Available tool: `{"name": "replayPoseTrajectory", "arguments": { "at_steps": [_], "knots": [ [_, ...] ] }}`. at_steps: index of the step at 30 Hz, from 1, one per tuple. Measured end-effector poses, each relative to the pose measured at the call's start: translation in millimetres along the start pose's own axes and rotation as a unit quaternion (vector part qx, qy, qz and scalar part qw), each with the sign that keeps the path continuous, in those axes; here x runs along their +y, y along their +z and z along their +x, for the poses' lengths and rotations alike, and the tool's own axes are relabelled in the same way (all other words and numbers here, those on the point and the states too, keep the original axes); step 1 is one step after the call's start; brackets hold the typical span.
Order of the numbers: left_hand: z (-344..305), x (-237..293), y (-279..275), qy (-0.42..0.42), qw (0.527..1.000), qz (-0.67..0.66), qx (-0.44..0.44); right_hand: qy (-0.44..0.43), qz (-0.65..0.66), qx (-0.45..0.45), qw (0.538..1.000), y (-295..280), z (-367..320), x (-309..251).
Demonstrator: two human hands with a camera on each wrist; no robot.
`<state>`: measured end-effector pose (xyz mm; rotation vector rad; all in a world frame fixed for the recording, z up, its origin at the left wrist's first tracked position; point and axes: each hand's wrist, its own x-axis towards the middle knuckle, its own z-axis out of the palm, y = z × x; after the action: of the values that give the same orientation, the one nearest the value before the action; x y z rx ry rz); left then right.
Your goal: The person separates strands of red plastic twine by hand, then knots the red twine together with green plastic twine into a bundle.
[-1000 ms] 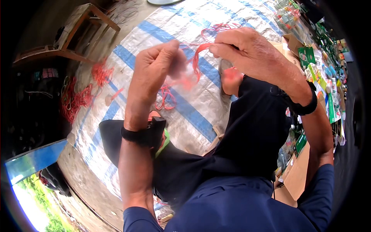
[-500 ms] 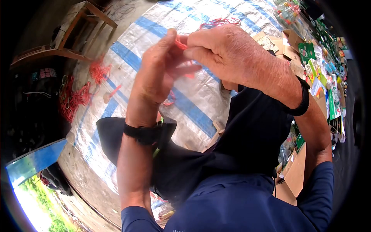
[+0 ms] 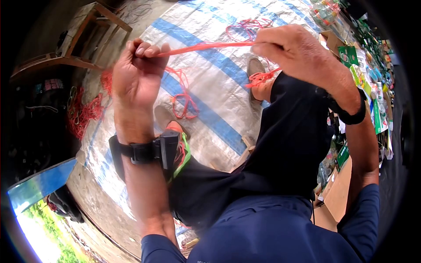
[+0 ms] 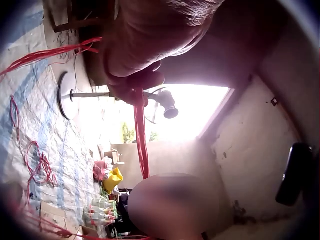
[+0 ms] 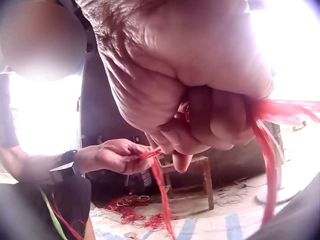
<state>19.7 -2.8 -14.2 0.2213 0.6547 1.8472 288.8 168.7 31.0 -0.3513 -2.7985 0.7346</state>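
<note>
A bundle of red plastic twine (image 3: 206, 46) stretches nearly straight between the two raised hands in the head view. My left hand (image 3: 138, 79), palm towards me, grips one end with curled fingers. The other end is pinched between thumb and fingers of my right hand (image 3: 302, 55). Loose red strands (image 3: 184, 98) hang below the left hand over the tarp. In the right wrist view, red tails (image 5: 267, 165) come out past the right hand's fingers, and a further strand (image 5: 161, 195) dangles from the left hand.
A white and blue striped tarp (image 3: 219, 87) covers the floor under the feet. Tangled red twine (image 3: 83, 114) lies at the left, near a wooden stool (image 3: 83, 39). Cardboard (image 3: 337, 188) and several bottles crowd the right side. Another coil of twine (image 3: 245, 30) lies on the tarp ahead.
Half a second ago the hands were together around the twine. Now the left hand has moved left and the right hand slightly right, drawing the twine out between them.
</note>
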Motion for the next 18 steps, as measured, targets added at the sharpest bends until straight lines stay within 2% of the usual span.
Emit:
{"name": "replayPoseTrajectory", "arguments": {
  "at_steps": [2, 6, 7, 9, 12, 13, 14, 16, 17, 18],
  "knots": [
    [1.5, 8.6, -6.5, 0.017, 1.000, 0.000, 0.021, -0.032, -0.059, 0.048, 0.997, -11.8, -7.6, 16.8],
    [2.3, 16.0, -10.9, 0.020, 0.999, -0.028, 0.011, 0.035, -0.129, 0.058, 0.989, -40.8, -33.3, 43.2],
    [0.1, 14.9, -6.1, 0.032, 0.999, -0.014, 0.031, 0.035, -0.128, 0.058, 0.989, -45.8, -42.3, 53.2],
    [-1.1, 14.9, -4.5, 0.043, 0.998, -0.001, 0.052, 0.102, -0.140, 0.075, 0.982, -55.8, -61.5, 72.1],
    [-0.1, 15.4, -7.6, 0.060, 0.995, 0.021, 0.079, 0.112, -0.129, 0.116, 0.978, -69.9, -88.0, 76.3],
    [-0.7, 16.0, -7.3, 0.061, 0.995, 0.024, 0.081, 0.160, -0.126, 0.104, 0.973, -75.2, -98.8, 79.9],
    [-1.1, 16.5, -6.9, 0.062, 0.994, 0.026, 0.083, 0.159, -0.125, 0.106, 0.974, -77.7, -108.2, 81.7],
    [-1.3, 16.2, -5.9, 0.066, 0.992, 0.035, 0.100, 0.265, -0.068, 0.139, 0.952, -82.2, -126.4, 83.1],
    [-0.8, 16.4, -6.1, 0.069, 0.990, 0.043, 0.118, 0.197, -0.139, 0.166, 0.956, -80.8, -137.2, 85.0],
    [-0.2, 17.0, -7.7, 0.070, 0.990, 0.043, 0.117, 0.196, -0.139, 0.168, 0.956, -83.1, -146.9, 85.5]
  ]
}}
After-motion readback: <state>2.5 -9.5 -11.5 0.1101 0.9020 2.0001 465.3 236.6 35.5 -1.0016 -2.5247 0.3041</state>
